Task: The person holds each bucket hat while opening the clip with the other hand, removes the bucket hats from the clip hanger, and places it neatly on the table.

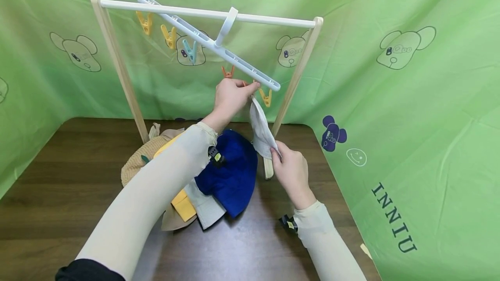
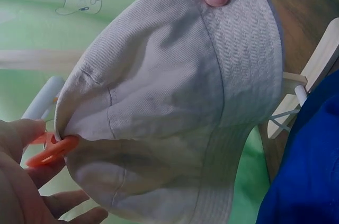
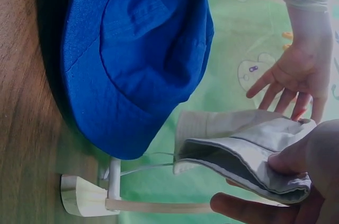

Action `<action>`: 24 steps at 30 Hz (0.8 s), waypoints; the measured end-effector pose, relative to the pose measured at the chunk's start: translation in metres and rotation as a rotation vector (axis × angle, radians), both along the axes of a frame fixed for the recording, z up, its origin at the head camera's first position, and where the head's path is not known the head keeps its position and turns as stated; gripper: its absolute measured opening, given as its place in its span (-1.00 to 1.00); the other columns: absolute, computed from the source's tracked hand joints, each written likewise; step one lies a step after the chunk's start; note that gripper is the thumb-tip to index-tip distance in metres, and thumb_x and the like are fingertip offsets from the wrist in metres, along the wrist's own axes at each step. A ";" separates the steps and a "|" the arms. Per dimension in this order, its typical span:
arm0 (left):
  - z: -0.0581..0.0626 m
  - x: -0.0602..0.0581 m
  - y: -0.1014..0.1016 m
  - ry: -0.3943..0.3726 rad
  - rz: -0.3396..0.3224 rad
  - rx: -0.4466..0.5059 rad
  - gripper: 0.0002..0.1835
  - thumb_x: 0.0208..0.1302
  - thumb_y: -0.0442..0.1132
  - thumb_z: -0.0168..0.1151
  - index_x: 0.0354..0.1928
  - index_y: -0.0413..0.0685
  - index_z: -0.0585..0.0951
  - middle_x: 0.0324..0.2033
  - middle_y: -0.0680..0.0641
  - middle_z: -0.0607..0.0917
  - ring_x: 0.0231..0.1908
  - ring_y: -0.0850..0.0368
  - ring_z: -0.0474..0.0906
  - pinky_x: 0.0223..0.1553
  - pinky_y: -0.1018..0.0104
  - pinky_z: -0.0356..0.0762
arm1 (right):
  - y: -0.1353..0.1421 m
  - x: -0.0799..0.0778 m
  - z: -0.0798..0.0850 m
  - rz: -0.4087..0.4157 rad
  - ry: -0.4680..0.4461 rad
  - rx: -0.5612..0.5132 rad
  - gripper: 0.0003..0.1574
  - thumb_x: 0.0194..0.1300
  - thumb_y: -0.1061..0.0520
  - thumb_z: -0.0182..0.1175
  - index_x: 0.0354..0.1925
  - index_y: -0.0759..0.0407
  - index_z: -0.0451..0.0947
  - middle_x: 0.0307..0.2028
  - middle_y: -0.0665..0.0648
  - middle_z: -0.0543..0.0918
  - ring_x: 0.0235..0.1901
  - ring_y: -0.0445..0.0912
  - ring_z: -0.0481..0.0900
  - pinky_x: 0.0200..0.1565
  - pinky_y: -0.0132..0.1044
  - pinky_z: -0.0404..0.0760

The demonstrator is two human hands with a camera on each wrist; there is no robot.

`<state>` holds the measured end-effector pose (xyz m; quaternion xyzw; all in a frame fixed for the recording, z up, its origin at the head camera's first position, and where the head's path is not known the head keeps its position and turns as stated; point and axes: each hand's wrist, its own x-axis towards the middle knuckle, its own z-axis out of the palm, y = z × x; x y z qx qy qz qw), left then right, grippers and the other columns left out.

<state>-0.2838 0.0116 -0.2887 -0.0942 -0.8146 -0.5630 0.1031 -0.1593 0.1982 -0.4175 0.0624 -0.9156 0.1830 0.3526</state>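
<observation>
In the head view, my left hand (image 1: 231, 99) is raised under the right half of a white clip hanger (image 1: 212, 44). Its thumb and a finger pinch an orange clothespin (image 2: 52, 151), which sits at the folded crown of a beige bucket hat (image 2: 153, 70). The hat hangs down from there with its brim toward my right hand (image 1: 292, 172). That hand grips the brim between thumb and fingers. In the right wrist view the hat's fold (image 3: 228, 160) opens toward the camera.
The hanger hooks over the white rod (image 1: 273, 19) of a wooden rack. Yellow clothespins (image 1: 169, 37), a blue clothespin (image 1: 190, 51) and another orange clothespin (image 1: 228, 73) dangle from it. Below lie a blue hat (image 1: 240, 172), a woven tan hat (image 1: 136, 159) and several other hats on the brown table (image 1: 218, 255).
</observation>
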 end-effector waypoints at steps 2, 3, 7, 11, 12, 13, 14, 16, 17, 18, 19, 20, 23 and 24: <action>0.000 -0.001 0.000 -0.004 -0.008 0.005 -0.61 0.21 0.23 0.44 -0.48 0.08 0.83 -0.66 0.17 0.60 -0.51 0.17 0.41 -0.53 0.33 0.23 | 0.000 0.000 0.000 -0.003 0.014 0.001 -0.83 0.39 0.09 0.28 -0.08 0.05 0.71 -0.51 0.16 0.73 -0.60 0.20 0.62 -0.57 0.11 0.46; -0.001 -0.001 0.000 -0.004 -0.015 0.011 -0.60 0.21 0.22 0.44 -0.48 0.05 0.83 -0.68 0.16 0.57 -0.53 0.16 0.39 -0.55 0.32 0.21 | 0.000 0.000 0.000 -0.004 0.020 0.000 -0.84 0.39 0.09 0.28 -0.09 0.04 0.71 -0.53 0.15 0.72 -0.61 0.19 0.60 -0.58 0.11 0.45; -0.003 -0.002 0.001 0.008 -0.029 0.043 -0.55 0.22 0.23 0.43 -0.54 0.01 0.79 -0.68 0.14 0.55 -0.57 0.16 0.35 -0.55 0.32 0.19 | 0.000 -0.001 0.000 -0.005 0.037 -0.001 -0.88 0.38 0.10 0.29 -0.13 0.04 0.70 -0.58 0.12 0.67 -0.65 0.16 0.55 -0.59 0.09 0.43; -0.005 -0.002 0.001 0.038 -0.017 0.052 -0.52 0.24 0.22 0.42 -0.58 -0.01 0.78 -0.59 0.15 0.59 -0.50 0.16 0.41 -0.48 0.32 0.26 | 0.000 -0.001 -0.001 -0.004 0.037 0.001 -0.88 0.38 0.10 0.28 -0.14 0.04 0.70 -0.59 0.11 0.65 -0.65 0.15 0.54 -0.60 0.08 0.43; -0.006 -0.002 0.002 0.045 -0.012 0.049 -0.53 0.24 0.22 0.42 -0.58 0.00 0.78 -0.57 0.15 0.59 -0.47 0.16 0.42 -0.46 0.32 0.28 | 0.000 -0.001 -0.001 -0.004 0.036 0.001 -0.88 0.38 0.11 0.28 -0.14 0.04 0.70 -0.59 0.11 0.66 -0.65 0.15 0.54 -0.60 0.08 0.43; -0.006 -0.002 0.002 0.050 -0.010 0.047 -0.54 0.25 0.21 0.41 -0.57 0.00 0.78 -0.54 0.14 0.61 -0.45 0.16 0.44 -0.44 0.32 0.30 | 0.001 -0.001 -0.001 -0.004 0.034 0.000 -0.88 0.38 0.11 0.28 -0.14 0.04 0.70 -0.59 0.11 0.66 -0.65 0.14 0.55 -0.60 0.08 0.43; -0.006 -0.002 0.002 0.053 -0.007 0.046 -0.55 0.25 0.21 0.41 -0.56 0.00 0.79 -0.51 0.14 0.62 -0.44 0.16 0.45 -0.43 0.32 0.31 | 0.001 -0.001 -0.001 -0.005 0.033 -0.001 -0.88 0.38 0.11 0.28 -0.14 0.05 0.71 -0.59 0.11 0.66 -0.65 0.14 0.55 -0.60 0.08 0.43; -0.006 -0.001 0.003 0.056 -0.005 0.041 -0.56 0.26 0.21 0.41 -0.53 0.02 0.79 -0.48 0.15 0.63 -0.42 0.16 0.45 -0.43 0.33 0.32 | 0.001 -0.001 -0.001 -0.005 0.032 -0.004 -0.88 0.38 0.12 0.28 -0.14 0.05 0.71 -0.59 0.11 0.66 -0.65 0.14 0.55 -0.60 0.08 0.44; -0.005 0.000 0.003 0.055 -0.003 0.038 -0.57 0.26 0.21 0.41 -0.52 0.03 0.80 -0.47 0.15 0.63 -0.42 0.17 0.45 -0.42 0.33 0.32 | 0.001 -0.001 -0.001 -0.005 0.032 -0.006 -0.88 0.38 0.12 0.28 -0.14 0.06 0.71 -0.60 0.11 0.66 -0.65 0.13 0.55 -0.60 0.08 0.44; -0.005 0.000 0.003 0.055 -0.001 0.034 -0.57 0.26 0.21 0.40 -0.52 0.04 0.79 -0.48 0.15 0.62 -0.44 0.16 0.44 -0.43 0.33 0.32 | 0.001 -0.001 -0.001 -0.004 0.031 -0.009 -0.88 0.38 0.13 0.28 -0.14 0.06 0.71 -0.60 0.11 0.66 -0.66 0.13 0.54 -0.60 0.08 0.44; -0.005 0.001 0.004 0.056 0.000 0.031 -0.56 0.27 0.21 0.40 -0.52 0.03 0.79 -0.50 0.15 0.61 -0.45 0.16 0.43 -0.44 0.33 0.31 | 0.001 -0.001 -0.001 -0.005 0.032 -0.011 -0.87 0.38 0.13 0.28 -0.14 0.06 0.72 -0.59 0.11 0.66 -0.65 0.12 0.55 -0.60 0.08 0.44; -0.004 0.001 0.004 0.059 0.002 0.023 -0.55 0.28 0.22 0.38 -0.53 0.02 0.78 -0.53 0.15 0.59 -0.48 0.16 0.41 -0.46 0.32 0.29 | 0.001 -0.001 -0.001 -0.005 0.034 -0.013 -0.87 0.37 0.12 0.28 -0.14 0.06 0.72 -0.59 0.11 0.66 -0.65 0.12 0.55 -0.60 0.07 0.44; -0.003 0.002 0.005 0.063 0.007 0.012 -0.50 0.30 0.23 0.35 -0.57 -0.03 0.74 -0.65 0.13 0.50 -0.55 0.14 0.37 -0.50 0.31 0.26 | 0.001 -0.001 0.000 -0.006 0.039 -0.022 -0.87 0.37 0.12 0.29 -0.14 0.06 0.72 -0.58 0.11 0.68 -0.65 0.13 0.56 -0.59 0.08 0.45; -0.002 0.002 0.005 0.064 0.009 0.010 -0.48 0.31 0.23 0.34 -0.57 -0.04 0.74 -0.68 0.13 0.48 -0.57 0.14 0.36 -0.51 0.31 0.25 | 0.001 -0.001 0.001 -0.009 0.040 -0.023 -0.87 0.37 0.12 0.29 -0.13 0.05 0.72 -0.57 0.11 0.69 -0.64 0.13 0.57 -0.59 0.08 0.45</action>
